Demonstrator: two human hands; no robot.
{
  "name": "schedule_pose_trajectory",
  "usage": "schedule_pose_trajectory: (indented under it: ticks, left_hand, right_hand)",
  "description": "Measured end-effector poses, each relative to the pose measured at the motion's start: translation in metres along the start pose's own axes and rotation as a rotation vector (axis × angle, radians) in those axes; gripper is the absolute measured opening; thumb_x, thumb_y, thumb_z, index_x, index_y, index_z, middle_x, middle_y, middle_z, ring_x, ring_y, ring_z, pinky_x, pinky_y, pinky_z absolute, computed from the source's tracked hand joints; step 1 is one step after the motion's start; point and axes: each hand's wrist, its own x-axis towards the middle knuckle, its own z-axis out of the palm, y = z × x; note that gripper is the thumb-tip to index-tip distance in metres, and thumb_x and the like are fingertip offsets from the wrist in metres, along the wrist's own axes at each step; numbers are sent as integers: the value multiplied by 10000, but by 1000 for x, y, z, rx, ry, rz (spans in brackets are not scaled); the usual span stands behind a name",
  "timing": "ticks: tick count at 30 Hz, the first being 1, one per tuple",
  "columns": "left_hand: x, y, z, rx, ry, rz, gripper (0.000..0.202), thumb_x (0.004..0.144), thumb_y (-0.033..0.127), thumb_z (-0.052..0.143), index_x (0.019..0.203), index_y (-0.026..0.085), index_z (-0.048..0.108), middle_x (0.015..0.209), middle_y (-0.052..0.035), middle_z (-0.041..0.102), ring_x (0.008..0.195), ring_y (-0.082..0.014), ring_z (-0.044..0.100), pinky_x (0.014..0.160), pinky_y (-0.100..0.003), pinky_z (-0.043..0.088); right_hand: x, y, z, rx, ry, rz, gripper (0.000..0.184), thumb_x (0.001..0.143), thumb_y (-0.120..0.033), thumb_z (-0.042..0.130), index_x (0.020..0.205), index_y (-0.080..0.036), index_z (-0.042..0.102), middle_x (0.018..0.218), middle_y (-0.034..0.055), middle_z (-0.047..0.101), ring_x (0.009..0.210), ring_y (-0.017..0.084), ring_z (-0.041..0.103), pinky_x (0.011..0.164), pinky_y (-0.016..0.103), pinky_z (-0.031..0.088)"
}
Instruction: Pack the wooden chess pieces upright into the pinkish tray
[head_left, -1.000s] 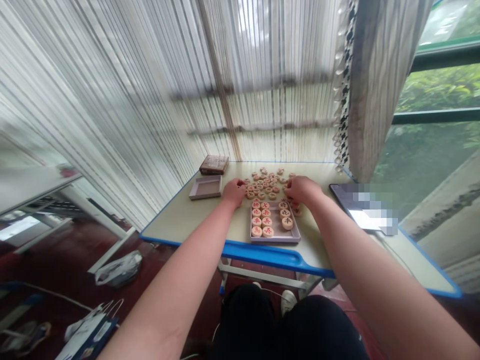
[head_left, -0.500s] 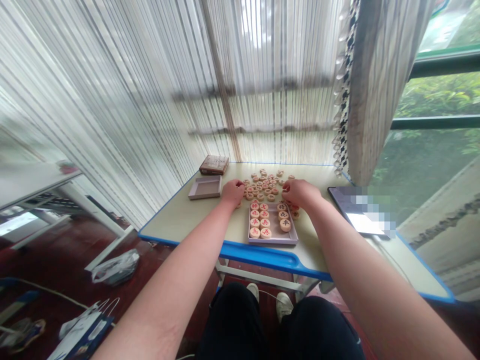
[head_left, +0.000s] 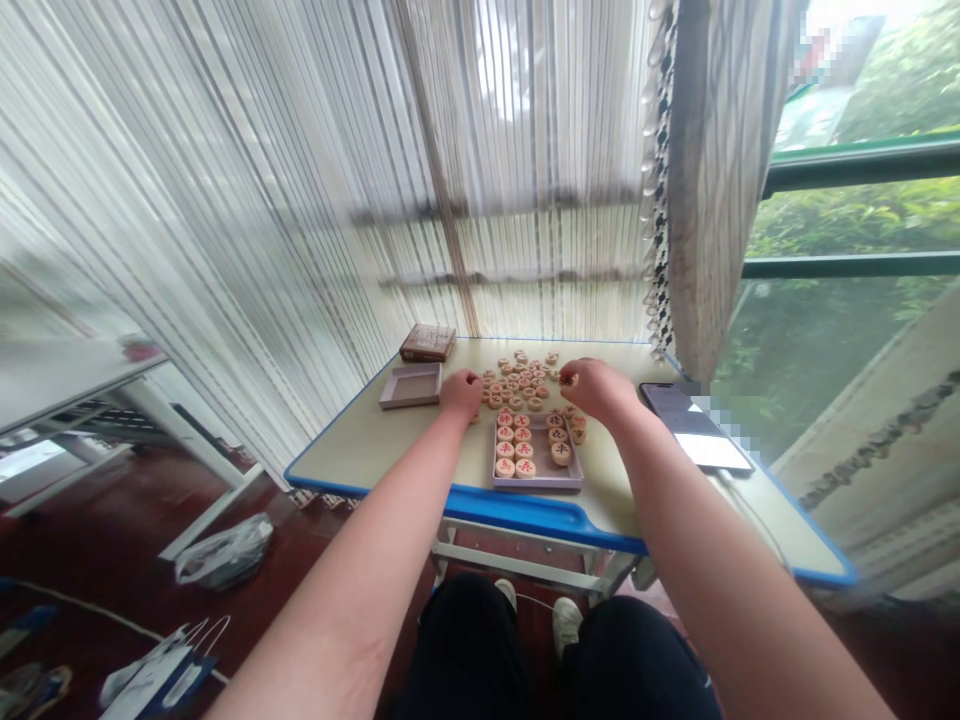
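Note:
My left hand (head_left: 461, 391) is closed, its fingers curled at the left edge of a loose spread of Chinese chess pieces (head_left: 517, 384). What it grips, if anything, is hidden. On the right side of the spread, my right hand (head_left: 598, 388) pinches a Chinese chess piece (head_left: 570, 380) between thumb and fingers. Nearer to me lies a shallow open box tray (head_left: 541, 474). Red-marked pieces (head_left: 523, 450) stand in two columns on its left side, and dark-marked pieces (head_left: 560, 454) line its right side. A few more pieces (head_left: 578, 434) sit just outside the tray's right wall.
A shallow box part (head_left: 411, 386) and a brown printed box (head_left: 428, 342) lie at the table's back left. On the right rests a phone (head_left: 694, 425) with a cable. The table (head_left: 360, 440) has a blue edge. String curtains (head_left: 315, 200) hang behind it.
The camera view has shifted slightly, moving the whole table in the picture. Both hands stay at the two sides of the loose pieces, and the pieces in the tray look the same.

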Motion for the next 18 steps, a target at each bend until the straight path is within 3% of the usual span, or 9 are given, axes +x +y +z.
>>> schedule_pose_trajectory:
  ticks: [3,6,11,15,18]
  left_hand:
    - [2,-1,1,8,16,-7,204,748,236,475,764,171,668,777,-62,684,761,-176,609,678,-268,432]
    - [3,-2,2,-28,42,-35,205,743,247,468,756,178,661,764,-58,682,753,-178,609,678,-271,427]
    - [6,-4,2,-114,128,-97,228,741,263,451,765,178,662,790,-67,684,773,-186,612,690,-279,426]
    - [7,-7,3,-169,136,-131,229,732,267,450,761,173,657,758,-58,675,738,-172,609,677,-273,432]
    - [8,-11,4,-214,138,-146,234,727,272,444,769,172,651,736,-51,665,714,-161,606,653,-264,437]
  right_hand:
    - [-18,-6,-15,116,75,-99,226,706,-254,559,902,-240,671,931,47,644,783,181,577,660,272,437]
    - [-56,-16,-23,278,137,-241,189,734,-272,564,889,-226,661,919,45,623,758,160,573,692,270,452]
    - [-124,-28,-7,498,187,-383,203,768,-245,548,960,-228,610,969,59,622,893,186,564,796,314,465]
    - [-137,-26,2,482,251,-319,261,768,-242,553,1028,-240,574,982,56,642,933,214,540,845,373,444]
    - [-133,-24,-1,480,165,-339,184,760,-234,562,938,-245,606,943,33,660,891,201,545,841,364,437]
